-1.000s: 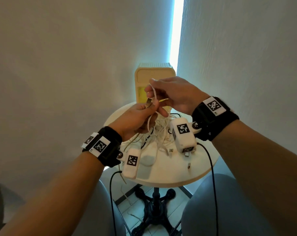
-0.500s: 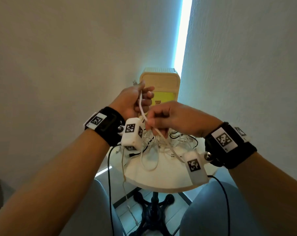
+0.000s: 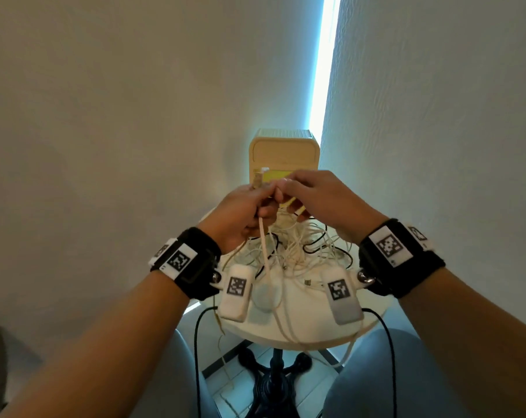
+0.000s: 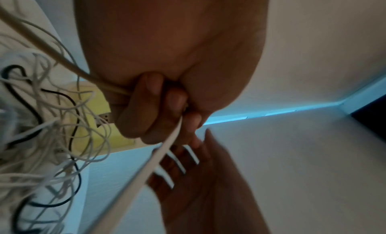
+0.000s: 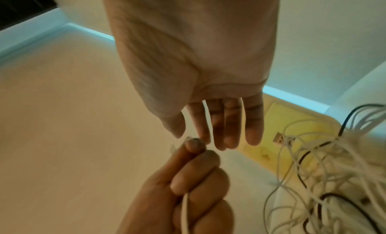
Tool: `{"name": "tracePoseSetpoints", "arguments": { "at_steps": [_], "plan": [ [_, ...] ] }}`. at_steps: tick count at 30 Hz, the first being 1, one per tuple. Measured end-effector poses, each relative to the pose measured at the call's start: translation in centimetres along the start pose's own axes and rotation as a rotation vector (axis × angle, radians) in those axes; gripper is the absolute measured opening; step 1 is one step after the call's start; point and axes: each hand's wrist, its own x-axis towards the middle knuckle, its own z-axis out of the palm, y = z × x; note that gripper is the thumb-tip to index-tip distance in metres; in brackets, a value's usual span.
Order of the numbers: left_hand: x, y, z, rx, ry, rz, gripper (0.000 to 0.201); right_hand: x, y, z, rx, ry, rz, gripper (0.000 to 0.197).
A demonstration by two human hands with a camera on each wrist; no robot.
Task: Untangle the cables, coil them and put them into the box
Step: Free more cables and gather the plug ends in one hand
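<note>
Gripping 1 white cable (image 3: 263,236) near its plug, the left hand (image 3: 240,215) is met by the slack-fingered, empty right hand (image 3: 319,200). Untangling is judged barely begun: the tangle (image 3: 298,251) is left heaped on the round table (image 3: 301,333), nothing coiled, beside the box (image 3: 283,152).

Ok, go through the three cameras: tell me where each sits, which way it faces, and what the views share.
Head: worn on the head, looking forward and down at the round table, cable tangle and box; both forearms and hands show.
Left wrist: looks along the left hand, fist round a white cable.
Right wrist: looks along the right hand, fingers straight, towards the left fist.
Shared: all three show the gripped cable, the tangle and the box.
</note>
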Motion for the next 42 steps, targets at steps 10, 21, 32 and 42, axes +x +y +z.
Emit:
{"name": "tracePoseSetpoints", "arguments": {
  "at_steps": [10,21,32,42],
  "plan": [
    [-1.6,-1.1,0.4,0.174,-0.064,-0.036,0.045,1.2,-1.1,2.1,0.356,0.081,0.017,0.016],
    [-1.9,-0.7,-0.3,-0.029,-0.051,0.033,0.053,-0.4,-1.3,3.4,0.428,0.043,0.025,0.017],
    [-2.3,-0.5,-0.3,-0.046,0.270,0.034,0.046,-1.7,3.8,-1.1,-0.314,-0.233,0.191,0.027],
    [-3.9,-1.5,1.2,-0.095,0.335,0.023,0.050,-3.1,9.1,4.2,-0.802,-0.338,0.215,0.049]
  ]
}}
